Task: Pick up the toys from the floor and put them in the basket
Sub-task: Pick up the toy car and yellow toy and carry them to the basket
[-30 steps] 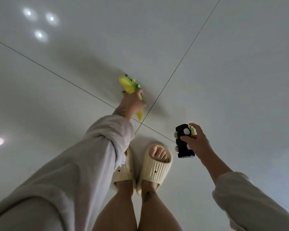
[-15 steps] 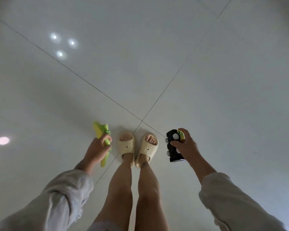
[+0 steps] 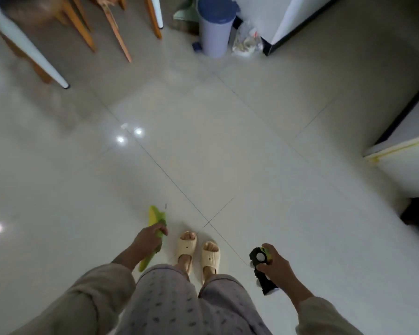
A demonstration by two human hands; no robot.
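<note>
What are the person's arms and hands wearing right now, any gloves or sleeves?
No gloves: both the left hand and the right hand are bare. Each arm wears a loose, pale beige long sleeve, left sleeve and right sleeve, ending short of the wrist. No watch or rings are visible.

Your single head view looks steeply down and forward from standing height: your slippers [image 3: 197, 253] and both hands sit near, the pedal bin [image 3: 215, 27] and chair legs [image 3: 116, 32] far.
</note>
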